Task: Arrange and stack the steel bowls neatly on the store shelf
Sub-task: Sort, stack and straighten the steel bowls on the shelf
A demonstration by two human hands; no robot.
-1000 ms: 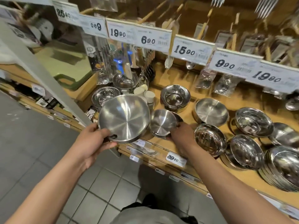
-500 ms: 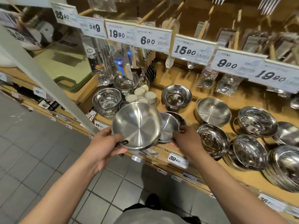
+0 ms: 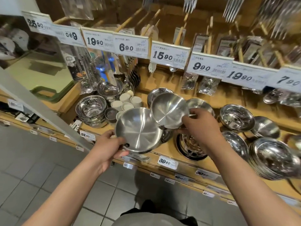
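My left hand [image 3: 108, 146] grips the near rim of a large flat steel bowl [image 3: 138, 129], held tilted over the front edge of the wooden shelf [image 3: 164, 152]. My right hand [image 3: 197, 125] pinches the right rim of a smaller steel bowl [image 3: 168, 109], lifted above the shelf and overlapping the large bowl's far rim. Under the two held bowls a further steel bowl [image 3: 167, 136] shows partly. A shiny stack [image 3: 189, 146] sits just below my right hand.
A stack of deep bowls [image 3: 91, 110] and white cups [image 3: 127, 101] stand at the left. More steel bowls [image 3: 237, 117] and a tall stack [image 3: 275, 158] fill the right of the shelf. Price tags [image 3: 131, 47] and hanging utensils overhang the back. Grey tiled floor [image 3: 48, 173] lies below.
My right hand has lifted the smaller bowl up off the shelf and back. My left hand has carried the large bowl rightward, toward the middle.
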